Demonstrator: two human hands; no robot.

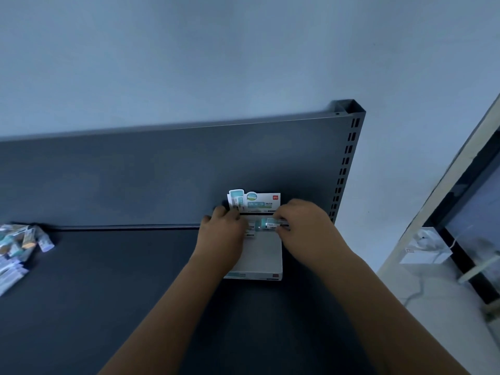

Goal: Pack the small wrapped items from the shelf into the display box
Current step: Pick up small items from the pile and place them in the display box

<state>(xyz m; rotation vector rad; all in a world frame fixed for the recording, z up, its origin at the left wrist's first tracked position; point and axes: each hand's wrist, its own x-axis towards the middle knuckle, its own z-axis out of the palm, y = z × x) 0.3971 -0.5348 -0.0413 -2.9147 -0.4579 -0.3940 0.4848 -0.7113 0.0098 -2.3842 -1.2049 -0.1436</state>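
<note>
scene: a view from a person's head, looking down at a dark grey shelf (108, 280) with a dark back panel (162, 171) against a pale wall.
display box: a small white display box (261, 262) sits on the shelf close to the back panel, its printed header card (254, 201) standing upright at the rear.
left hand: the left hand (223, 234) rests over the box's left rear corner, fingers curled; whether it grips an item or only steadies the box i cannot tell.
right hand: the right hand (303, 228) pinches a small teal and white wrapped item (270, 224) at the back of the box.
progress: a few items seem to lie in the back row; most of the box floor shows bare, so packing looks early.
left to do: a loose pile of wrapped items (19, 244) lies well apart at the far left of the shelf.
surroundings: a slotted upright post (347, 158) stands to the right; beyond it, a white ledge with a cable.
obstacles: nothing lies between pile and box; the reach is long.
</note>
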